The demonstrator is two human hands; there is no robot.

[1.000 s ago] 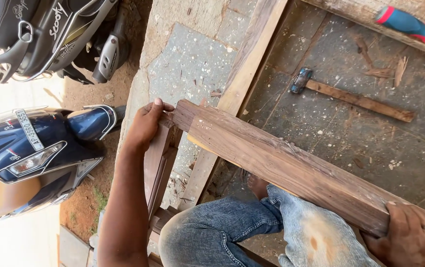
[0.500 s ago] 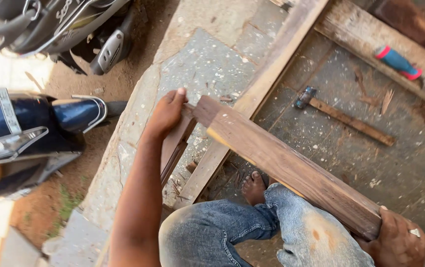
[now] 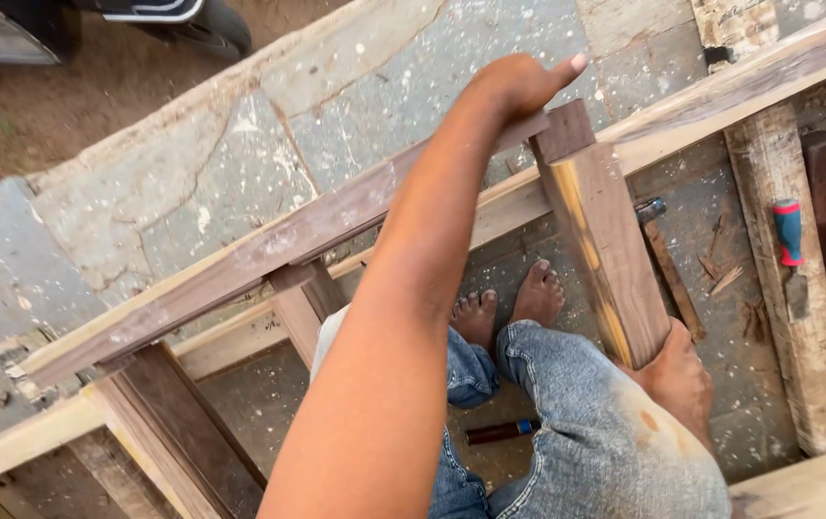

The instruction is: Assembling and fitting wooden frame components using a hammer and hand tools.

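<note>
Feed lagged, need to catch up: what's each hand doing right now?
Left hand: closed over the top of the long rail, thumb sticking out.
Right hand: gripping the lower end of the dark plank.

wooden frame rail (image 3: 240, 259) blocking, hammer (image 3: 668, 269) beyond

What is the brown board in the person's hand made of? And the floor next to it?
The dark brown board looks like planed wood: straight grain streaks, paler edge, no shine. The grey floor slabs look like rough stone, cracked and speckled white, though it could be concrete.
</note>
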